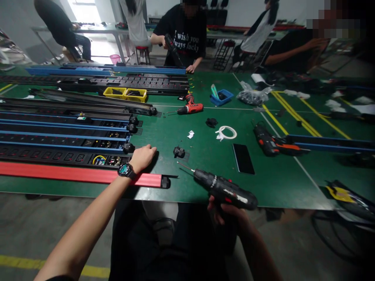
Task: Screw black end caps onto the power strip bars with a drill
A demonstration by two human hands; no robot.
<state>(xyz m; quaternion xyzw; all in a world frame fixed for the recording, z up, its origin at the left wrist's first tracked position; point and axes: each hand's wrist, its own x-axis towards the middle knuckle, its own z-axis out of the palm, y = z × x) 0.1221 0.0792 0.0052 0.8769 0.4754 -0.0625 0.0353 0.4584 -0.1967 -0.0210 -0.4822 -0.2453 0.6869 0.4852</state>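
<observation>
The person's right hand (227, 212) is wrapped around the handle of a black cordless drill (225, 190) at the table's near edge, its thin bit pointing left. The left hand (142, 159) lies at the right ends of a black socket strip (55, 154) and a red strip (88, 174); whether its fingers pinch anything cannot be told. A loose black fitting (178, 152) sits just beyond the bit's tip. Farther right lie a flat, glossy smartphone (243, 159) and a ring of white tubing (227, 132); farther back, an orange-and-black drill (193, 108). The strips are long, straight and narrow, some blue-edged; the green tabletop (205, 150) is smooth, with a dull sheen.
</observation>
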